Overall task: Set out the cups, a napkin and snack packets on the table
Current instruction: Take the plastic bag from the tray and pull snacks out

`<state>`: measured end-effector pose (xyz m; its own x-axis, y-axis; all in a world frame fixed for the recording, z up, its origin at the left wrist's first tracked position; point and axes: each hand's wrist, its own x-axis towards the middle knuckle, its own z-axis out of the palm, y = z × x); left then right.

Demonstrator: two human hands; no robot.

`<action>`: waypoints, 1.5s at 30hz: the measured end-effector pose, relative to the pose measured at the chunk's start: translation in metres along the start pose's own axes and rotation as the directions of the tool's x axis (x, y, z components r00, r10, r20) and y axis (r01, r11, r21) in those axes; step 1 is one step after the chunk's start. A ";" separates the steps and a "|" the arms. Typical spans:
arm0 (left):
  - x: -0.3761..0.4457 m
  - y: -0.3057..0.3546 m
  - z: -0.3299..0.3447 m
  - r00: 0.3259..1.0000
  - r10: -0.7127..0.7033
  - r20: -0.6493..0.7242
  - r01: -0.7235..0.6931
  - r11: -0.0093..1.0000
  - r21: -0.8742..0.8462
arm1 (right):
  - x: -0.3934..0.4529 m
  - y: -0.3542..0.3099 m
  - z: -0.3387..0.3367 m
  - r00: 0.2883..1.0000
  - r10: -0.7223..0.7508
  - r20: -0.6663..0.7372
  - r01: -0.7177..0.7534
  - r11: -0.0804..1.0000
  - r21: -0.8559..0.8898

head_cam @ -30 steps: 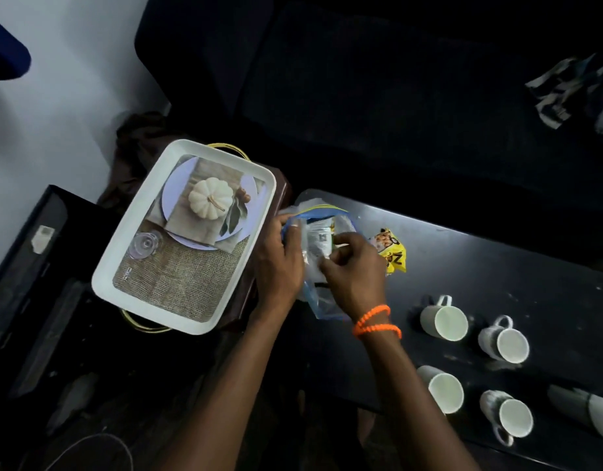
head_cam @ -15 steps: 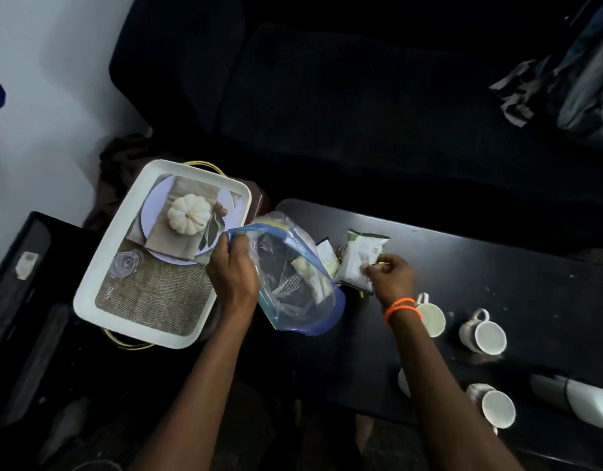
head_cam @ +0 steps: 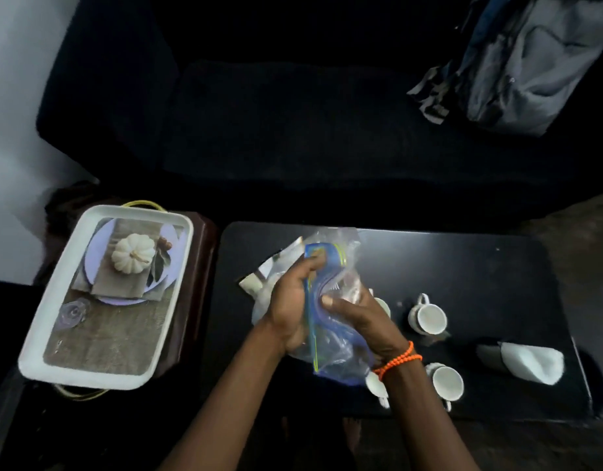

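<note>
My left hand [head_cam: 289,307] and right hand [head_cam: 357,321] both clutch the emptied-looking zip bag [head_cam: 330,334]. Cups [head_cam: 428,319] and napkin [head_cam: 531,363] sit toward the table's [head_cam: 480,266] right edge; packets [head_cam: 276,270] lie near its left, probably needing arranging.

White rectangular tray [head_cam: 177,273] at left, printed with pale pumpkin on plate and burlap mat; rests on dark brown stand [head_cam: 199,277], just beside left end of table. Yellow wire handles [head_cam: 144,203] protrude at tray's far and near ends. Dark sofa [head_cam: 293,113] spans background behind table. Crumpled grey-blue fabric [head_cam: 531,62] heaped on sofa's right side. Pale wall [head_cam: 14,96] at far left. Orange bead bracelet [head_cam: 400,361] circles wrist in foreground. Lighting dim; floor detail indistinct.
</note>
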<state>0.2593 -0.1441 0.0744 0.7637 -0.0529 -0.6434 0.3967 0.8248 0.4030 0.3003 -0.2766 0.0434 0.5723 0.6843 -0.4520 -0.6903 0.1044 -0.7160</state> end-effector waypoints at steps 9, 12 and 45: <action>0.042 -0.050 0.079 0.879 0.448 0.161 -0.380 0.458 0.803 | -0.076 -0.064 -0.103 0.868 -0.172 -0.465 0.217 0.975 0.043; 0.064 -0.093 0.111 0.967 0.115 0.228 -0.251 0.583 0.772 | -0.103 -0.065 -0.131 0.861 -0.180 -0.476 0.088 0.974 -0.208; 0.192 -0.440 0.401 0.909 -0.395 0.130 0.048 0.411 0.910 | -0.373 -0.106 -0.438 -0.039 -0.743 -0.668 -0.329 0.641 -0.693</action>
<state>0.4362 -0.7429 0.0347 0.6039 -0.4476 -0.6595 0.6635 -0.1761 0.7271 0.3539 -0.8596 0.0548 0.7862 -0.5867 0.1939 -0.3239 -0.6585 -0.6793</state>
